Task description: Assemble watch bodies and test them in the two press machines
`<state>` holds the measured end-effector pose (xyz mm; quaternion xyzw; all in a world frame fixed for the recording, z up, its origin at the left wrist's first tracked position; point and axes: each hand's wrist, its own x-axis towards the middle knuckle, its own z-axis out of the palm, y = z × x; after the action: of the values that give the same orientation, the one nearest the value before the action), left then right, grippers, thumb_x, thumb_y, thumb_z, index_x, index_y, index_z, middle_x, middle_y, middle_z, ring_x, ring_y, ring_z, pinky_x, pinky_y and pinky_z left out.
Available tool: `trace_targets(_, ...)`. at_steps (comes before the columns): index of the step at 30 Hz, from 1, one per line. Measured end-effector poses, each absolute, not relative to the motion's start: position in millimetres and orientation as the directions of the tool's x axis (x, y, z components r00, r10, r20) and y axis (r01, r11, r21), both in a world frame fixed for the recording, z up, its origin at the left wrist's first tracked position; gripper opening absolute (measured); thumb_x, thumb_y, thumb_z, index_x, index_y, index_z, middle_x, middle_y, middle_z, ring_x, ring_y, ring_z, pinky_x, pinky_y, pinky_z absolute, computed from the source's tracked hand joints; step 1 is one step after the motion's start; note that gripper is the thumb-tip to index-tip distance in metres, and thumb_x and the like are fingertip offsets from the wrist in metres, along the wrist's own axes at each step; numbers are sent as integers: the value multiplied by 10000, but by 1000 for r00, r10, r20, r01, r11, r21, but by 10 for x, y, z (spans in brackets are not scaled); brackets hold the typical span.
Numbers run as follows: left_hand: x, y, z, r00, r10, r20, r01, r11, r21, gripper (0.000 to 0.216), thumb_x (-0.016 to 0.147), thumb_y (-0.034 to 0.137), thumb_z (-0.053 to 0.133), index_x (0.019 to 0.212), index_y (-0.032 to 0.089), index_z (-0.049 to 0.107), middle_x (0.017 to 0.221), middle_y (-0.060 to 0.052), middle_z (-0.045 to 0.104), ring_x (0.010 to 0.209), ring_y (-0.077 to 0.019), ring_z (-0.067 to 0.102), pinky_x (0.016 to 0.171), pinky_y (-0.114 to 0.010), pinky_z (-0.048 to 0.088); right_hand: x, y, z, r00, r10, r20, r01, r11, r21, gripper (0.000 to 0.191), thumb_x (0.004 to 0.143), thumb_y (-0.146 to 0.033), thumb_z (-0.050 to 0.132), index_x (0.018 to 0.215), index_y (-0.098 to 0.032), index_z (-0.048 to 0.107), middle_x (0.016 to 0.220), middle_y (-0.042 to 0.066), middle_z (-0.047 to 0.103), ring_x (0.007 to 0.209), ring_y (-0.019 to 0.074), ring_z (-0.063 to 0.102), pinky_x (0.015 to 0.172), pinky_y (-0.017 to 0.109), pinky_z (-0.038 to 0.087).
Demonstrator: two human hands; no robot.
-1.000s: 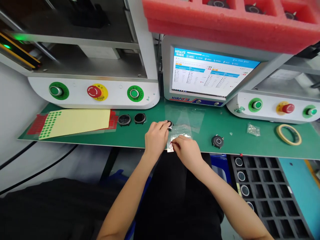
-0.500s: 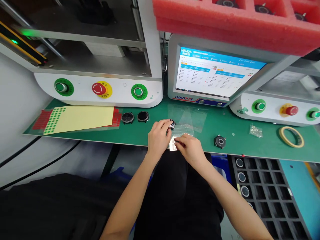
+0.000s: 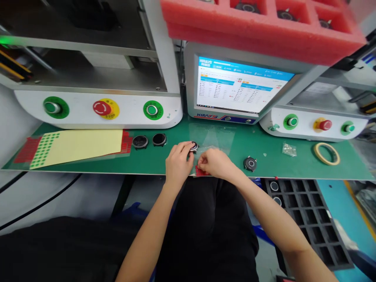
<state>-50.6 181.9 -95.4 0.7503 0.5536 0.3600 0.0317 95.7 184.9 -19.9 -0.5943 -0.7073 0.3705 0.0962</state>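
My left hand (image 3: 177, 162) rests on the green bench mat (image 3: 152, 162) with its fingers curled round a small round black watch case (image 3: 193, 146). My right hand (image 3: 213, 163) sits just to its right, fingers pinched together close to the case. Under that hand lies a small red sticker strip (image 3: 200, 171) at the mat's front edge. I cannot make out whether the pinch holds anything. A clear plastic bag (image 3: 214, 137) lies behind both hands.
Two black round cases (image 3: 149, 140) lie left of my hands beside a yellow sticker sheet (image 3: 78, 145). Another case (image 3: 250, 163) lies to the right, then a tape roll (image 3: 326, 153). A screen (image 3: 239, 89), button panels and a red foam tray (image 3: 258, 27) stand behind. A black compartment tray (image 3: 308, 213) sits below right.
My right hand has moved up off the sticker strip toward the watch case in my left hand. The strip now shows red. The view has shifted to the right.
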Motion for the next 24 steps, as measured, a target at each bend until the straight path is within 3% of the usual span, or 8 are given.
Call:
trace_targets(5,-510,1839,-993,116,851,513,795,-389,465,271,871,110,513,1060,203,684,1111,-57,712,1006,-227,647,853,-328,518,1354,1571,16,-268,954,-134,601,56,-797,141,910,-242,550,819,-192,645,702,-17,689,636,116,650,606,210,477)
trace_targets(9,-506,1842,-1015,100,855,509,794,-377,476,275,873,122,507,1061,210,686,1112,-56,707,1002,-227,647,824,-323,526,1878,1333,-161,2,1000,19,537,15,-843,208,916,-359,513,856,-182,604,744,31,697,677,152,669,630,254,526)
trace_targets(14,-496,1842,-998,98,860,501,789,-374,488,271,868,135,515,1056,217,692,1110,-49,707,980,-221,653,834,-317,523,2330,1143,-508,389,909,150,661,-163,-733,326,918,-426,426,1002,-150,579,969,161,709,891,250,676,815,409,525)
trace_targets(19,-481,1842,-977,76,874,480,772,-356,527,269,858,147,520,1053,208,696,1109,-58,704,964,-226,655,823,-322,516,2142,1065,-610,473,865,171,763,-304,-571,701,743,-478,700,1298,-117,471,1099,195,666,1035,361,600,856,483,472)
trace_targets(24,-488,1869,-950,43,906,421,719,-321,616,299,792,128,539,1028,203,708,1115,-69,701,972,-247,637,854,-357,500,1917,1184,-650,473,857,206,811,-331,-482,650,766,-302,673,1326,-72,435,1021,213,659,1017,368,572,845,478,457)
